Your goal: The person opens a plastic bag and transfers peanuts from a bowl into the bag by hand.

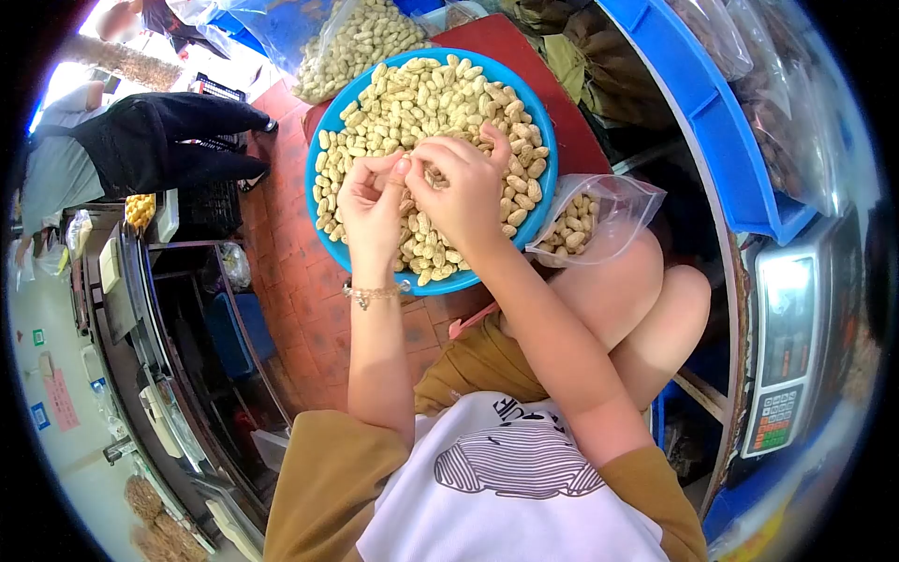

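A round blue basin (552, 178) full of unshelled peanuts (426, 98) stands in front of me. Above the peanuts, my left hand (372, 204) and my right hand (465, 187) meet with thumbs and fingertips pinched together. Whatever lies between the fingertips is too small or hidden to make out. A bracelet (375, 293) circles my left wrist. At the basin's right rim, close to my knee, an open clear plastic bag (623, 211) holds more peanuts.
Behind the basin is a large clear bag of peanuts (361, 42). A red board (571, 117) lies under the basin. At right stand a blue tray (679, 56) with bagged goods and a digital scale (787, 328). A person in dark trousers (169, 131) stands at left by a counter.
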Motion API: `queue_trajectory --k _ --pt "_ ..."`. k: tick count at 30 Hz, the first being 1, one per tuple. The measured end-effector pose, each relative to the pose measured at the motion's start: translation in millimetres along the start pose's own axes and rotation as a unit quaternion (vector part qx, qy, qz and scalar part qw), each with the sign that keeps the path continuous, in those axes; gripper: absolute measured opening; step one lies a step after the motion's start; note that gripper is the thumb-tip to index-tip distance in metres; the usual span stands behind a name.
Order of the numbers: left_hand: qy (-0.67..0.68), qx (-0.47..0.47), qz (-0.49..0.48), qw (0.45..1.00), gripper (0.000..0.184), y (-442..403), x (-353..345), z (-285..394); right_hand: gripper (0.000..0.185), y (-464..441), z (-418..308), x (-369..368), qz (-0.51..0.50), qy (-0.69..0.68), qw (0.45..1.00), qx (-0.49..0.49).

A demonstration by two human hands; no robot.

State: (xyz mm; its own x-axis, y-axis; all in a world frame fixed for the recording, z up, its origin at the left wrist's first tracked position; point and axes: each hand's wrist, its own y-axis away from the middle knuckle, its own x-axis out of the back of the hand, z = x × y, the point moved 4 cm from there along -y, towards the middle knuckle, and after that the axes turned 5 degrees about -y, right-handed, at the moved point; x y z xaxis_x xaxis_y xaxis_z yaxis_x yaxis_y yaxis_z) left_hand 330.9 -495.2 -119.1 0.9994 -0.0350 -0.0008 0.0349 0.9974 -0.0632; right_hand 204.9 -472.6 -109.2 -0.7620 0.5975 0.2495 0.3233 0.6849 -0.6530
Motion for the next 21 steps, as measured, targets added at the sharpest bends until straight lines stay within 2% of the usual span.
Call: queue_trajectory --k 3,6,9,10,13,15,17,18,19,21 --pt "0.011 -0.013 0.02 1.0 0.011 4 -11 -6 0.008 -2 5 3 -0.009 -0.021 0.998 -0.054" --pt "0.158 0.017 0.001 0.987 0.016 7 -16 -12 0.007 -1 14 2 0.003 -0.113 0.982 -0.154" --pt "0.263 0.062 -0.018 0.963 0.023 9 -17 -16 0.007 -1 33 0 0.095 -0.347 0.885 -0.296" --pt "0.276 0.07 -0.024 0.958 0.023 10 -16 -16 0.008 -3 35 5 0.117 -0.31 0.908 -0.257" --pt "0.268 0.071 -0.037 0.96 0.024 8 -15 -14 0.01 -8 44 16 0.224 -0.323 0.882 -0.261" --pt "0.234 0.068 -0.038 0.969 0.023 8 -14 -11 0.011 -12 46 28 0.243 -0.327 0.871 -0.276" --pt "0.113 0.058 -0.006 0.992 0.02 5 -7 -8 0.01 -16 51 40 0.269 -0.298 0.876 -0.267" --pt "0.053 0.054 0.011 0.997 0.019 4 -1 -7 0.014 -19 60 45 0.282 -0.213 0.908 -0.224" --pt "-0.024 0.01 0.024 0.999 0.017 2 8 -8 0.013 -21 68 50 0.274 -0.139 0.928 -0.213" --pt "-0.101 -0.043 0.054 0.993 0.014 0 23 -13 0.013 -21 80 59 0.246 0.013 0.951 -0.186"
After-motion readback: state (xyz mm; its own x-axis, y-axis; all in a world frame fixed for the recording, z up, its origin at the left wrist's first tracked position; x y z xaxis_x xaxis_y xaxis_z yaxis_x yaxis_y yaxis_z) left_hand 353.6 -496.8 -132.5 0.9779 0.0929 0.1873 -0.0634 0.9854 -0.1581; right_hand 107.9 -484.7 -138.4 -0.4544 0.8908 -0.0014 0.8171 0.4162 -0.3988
